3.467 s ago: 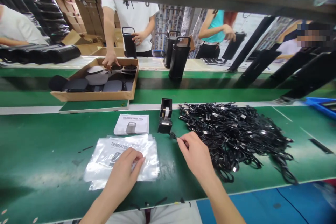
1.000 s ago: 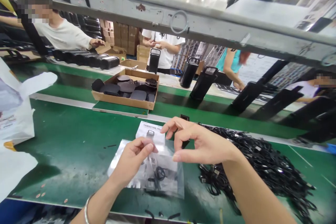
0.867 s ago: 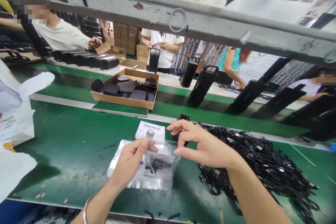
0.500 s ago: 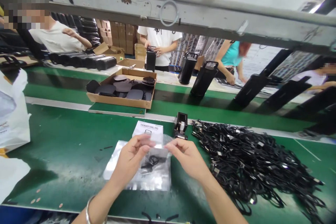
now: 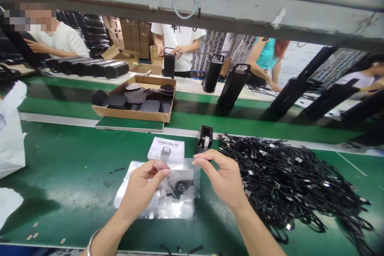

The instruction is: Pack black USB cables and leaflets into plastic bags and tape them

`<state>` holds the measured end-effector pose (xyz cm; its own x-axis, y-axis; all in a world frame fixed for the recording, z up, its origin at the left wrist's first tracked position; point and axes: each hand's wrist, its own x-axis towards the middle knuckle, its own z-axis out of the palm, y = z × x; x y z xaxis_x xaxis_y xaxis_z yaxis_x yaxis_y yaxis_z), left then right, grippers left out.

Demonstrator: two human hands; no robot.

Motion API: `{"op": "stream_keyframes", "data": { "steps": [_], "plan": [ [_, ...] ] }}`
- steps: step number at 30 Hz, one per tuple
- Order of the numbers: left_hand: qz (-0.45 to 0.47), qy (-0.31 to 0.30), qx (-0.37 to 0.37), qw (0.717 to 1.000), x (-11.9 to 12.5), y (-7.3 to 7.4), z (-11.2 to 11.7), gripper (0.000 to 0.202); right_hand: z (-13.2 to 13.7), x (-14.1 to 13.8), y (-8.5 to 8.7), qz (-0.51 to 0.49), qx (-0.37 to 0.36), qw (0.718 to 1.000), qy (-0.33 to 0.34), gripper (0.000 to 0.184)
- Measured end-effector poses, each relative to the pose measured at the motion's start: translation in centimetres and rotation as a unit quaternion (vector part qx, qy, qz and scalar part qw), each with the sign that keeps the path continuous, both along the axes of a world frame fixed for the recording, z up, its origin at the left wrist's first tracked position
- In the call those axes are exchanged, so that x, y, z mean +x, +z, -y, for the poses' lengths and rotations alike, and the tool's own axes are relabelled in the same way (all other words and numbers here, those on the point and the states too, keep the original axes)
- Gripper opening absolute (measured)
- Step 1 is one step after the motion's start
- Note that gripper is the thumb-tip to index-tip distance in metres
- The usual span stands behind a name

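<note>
A clear printed plastic bag (image 5: 197,178) hangs between my hands with a coiled black cable (image 5: 180,189) showing through it. My left hand (image 5: 142,184) pinches the bag's upper left edge between thumb and fingers. At the opposite upper corner, my right hand (image 5: 223,174) is closed in a pinch too. Beneath the bag lie flat silvery plastic bags (image 5: 166,213). White booklets (image 5: 166,146) printed "THUNDER TRAIL PRO" sit just beyond them, and a black tape dispenser (image 5: 205,136) stands to their right.
A large heap of tangled black cables (image 5: 288,184) covers the bench at right. Across the middle, a cardboard tray (image 5: 132,115) holds dark flat pieces. Black cylindrical speakers (image 5: 235,86) stand along the far side, where several people work. An overhead beam (image 5: 234,12) crosses above.
The bag is now stretched between both hands, with its print and cable showing more clearly. My left fingers have closed onto its edge. The camera view has shifted slightly.
</note>
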<state>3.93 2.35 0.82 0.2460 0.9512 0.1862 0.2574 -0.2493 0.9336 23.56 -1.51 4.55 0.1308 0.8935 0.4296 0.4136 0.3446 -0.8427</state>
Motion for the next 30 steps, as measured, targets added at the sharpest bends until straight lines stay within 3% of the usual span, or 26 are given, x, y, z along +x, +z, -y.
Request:
{"op": "stream_keyframes", "data": {
  "steps": [5, 7, 8, 11, 15, 17, 20, 26, 30],
  "plan": [
    [-0.013, 0.025, -0.013, 1.000, -0.3, 0.1, 0.2, 0.027, -0.1, 0.5, -0.3, -0.025, -0.089, 0.993, 0.078, 0.022],
    [-0.016, 0.029, -0.029, 0.999, -0.4, 0.0, 0.1, 0.033, -0.2, 0.4, -0.9, -0.015, -0.122, 0.990, 0.067, 0.014],
    [-0.005, 0.027, -0.041, 0.999, -0.5, 0.0, 0.0, 0.036, -0.2, 0.3, -1.1, -0.028, -0.129, 0.990, 0.053, 0.022],
    [0.056, 0.009, -0.080, 0.995, -0.6, 0.0, -0.2, 0.041, -0.3, 0.0, -1.9, -0.082, -0.131, 0.986, 0.065, 0.029],
    [0.077, -0.052, -0.083, 0.992, -0.2, -0.3, -0.3, 0.040, -0.2, -0.6, -2.6, -0.084, -0.147, 0.984, 0.050, 0.021],
    [0.055, -0.032, -0.089, 0.994, 0.1, -0.4, -0.3, 0.033, -0.3, -0.8, -2.7, -0.093, -0.149, 0.984, 0.025, 0.022],
    [0.025, 0.010, -0.076, 0.997, 0.4, -0.2, -0.3, 0.025, -0.2, -0.6, -2.7, -0.082, -0.156, 0.984, 0.040, 0.024],
    [-0.002, -0.029, -0.069, 0.997, 0.4, 0.5, -0.5, 0.024, 0.1, 0.3, -2.5, -0.026, -0.166, 0.981, 0.092, 0.027],
    [0.020, -0.027, -0.113, 0.993, -0.2, 0.3, -1.0, 0.030, -0.1, 0.8, -2.8, 0.008, -0.124, 0.985, 0.123, 0.034]
  ]
}}
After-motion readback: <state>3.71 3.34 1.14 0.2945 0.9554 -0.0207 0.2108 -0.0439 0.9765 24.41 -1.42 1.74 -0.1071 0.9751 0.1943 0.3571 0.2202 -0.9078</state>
